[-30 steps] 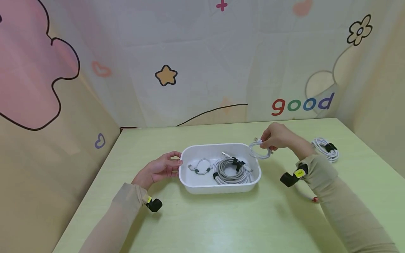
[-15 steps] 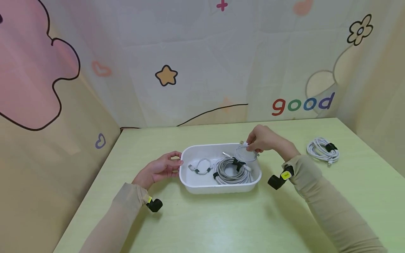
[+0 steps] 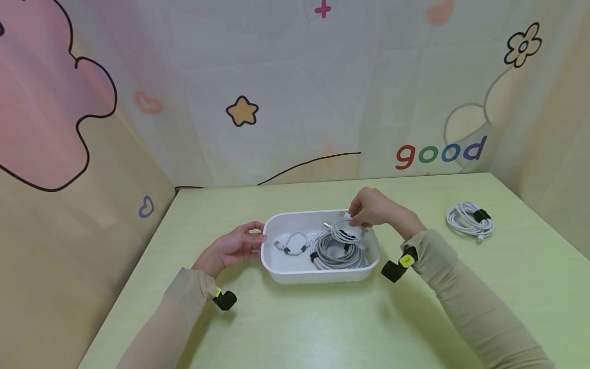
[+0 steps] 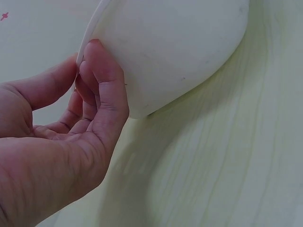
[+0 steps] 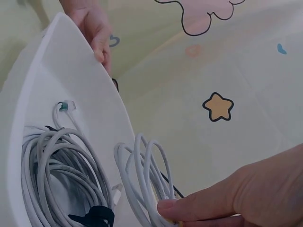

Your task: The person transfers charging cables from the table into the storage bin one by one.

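Note:
My left hand (image 3: 232, 246) grips the left end of a white plastic bin (image 3: 318, 277), thumb and fingers at its rim in the left wrist view. My right hand (image 3: 375, 207) pinches a small coiled white USB cable (image 3: 335, 238) between thumb and fingertips. That coil hangs over the bin's back right part and overlaps the large grey cable coil (image 3: 324, 262) in the head view. A black tie (image 5: 94, 216) wraps the grey coil. Left of it in the bin lies a short white cable loop (image 3: 295, 253) with small dark ties.
Another white cable coil (image 3: 467, 220) with a black strap lies on the table (image 3: 295, 328) to the right of the bin. A printed curtain (image 3: 295, 77) hangs behind the table's back edge.
My right hand has moved left with the small white cable, from beside the bin's right end to over its inside, and the coil is lower. My left hand stays at the rim.

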{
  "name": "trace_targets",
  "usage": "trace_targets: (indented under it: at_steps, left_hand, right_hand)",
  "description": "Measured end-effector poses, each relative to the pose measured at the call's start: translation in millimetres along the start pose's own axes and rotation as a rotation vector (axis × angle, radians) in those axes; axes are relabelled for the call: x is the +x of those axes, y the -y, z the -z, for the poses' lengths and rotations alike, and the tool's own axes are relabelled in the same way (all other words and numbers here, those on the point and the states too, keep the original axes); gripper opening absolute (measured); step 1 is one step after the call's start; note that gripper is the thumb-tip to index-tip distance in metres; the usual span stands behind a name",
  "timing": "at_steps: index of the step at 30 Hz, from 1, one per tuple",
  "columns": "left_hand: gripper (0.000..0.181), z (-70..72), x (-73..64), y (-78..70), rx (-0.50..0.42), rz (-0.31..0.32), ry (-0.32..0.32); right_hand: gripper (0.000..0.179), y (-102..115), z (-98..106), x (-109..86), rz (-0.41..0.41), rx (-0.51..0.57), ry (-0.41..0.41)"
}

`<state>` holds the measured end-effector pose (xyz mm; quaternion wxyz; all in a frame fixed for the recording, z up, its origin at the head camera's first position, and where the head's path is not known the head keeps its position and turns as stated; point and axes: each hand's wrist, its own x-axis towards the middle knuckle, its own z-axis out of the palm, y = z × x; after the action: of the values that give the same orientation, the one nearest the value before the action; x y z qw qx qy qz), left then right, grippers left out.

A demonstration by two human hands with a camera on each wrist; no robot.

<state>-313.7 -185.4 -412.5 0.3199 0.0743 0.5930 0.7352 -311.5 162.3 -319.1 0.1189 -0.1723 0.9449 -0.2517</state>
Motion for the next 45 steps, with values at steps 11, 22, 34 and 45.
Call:
trace_targets:
  at_steps: [11,22,34,45]
  left_hand:
    - [0.018,-0.4,0.7,0.7,0.000,-0.001,0.007]
    - [0.019,-1.4,1.6,1.2,-0.004,0.006,0.003]
    - [0.017,0.0,2.3,0.7,0.010,-0.008,0.004]
    - [0.016,1.8,1.4,0.0,0.009,-0.009,0.012]
  right_hand:
    - [0.021,5.7,-7.8,-0.9,-0.008,0.025,0.032]
    - [0.020,-30.4,15.5,-33.4,-0.017,-0.017,-0.092]
    - [0.026,-100.2,33.6,-72.2,-0.096,-0.139,0.084]
    - [0.018,-144.0,20.9,-87.4,-0.163,-0.106,0.247]
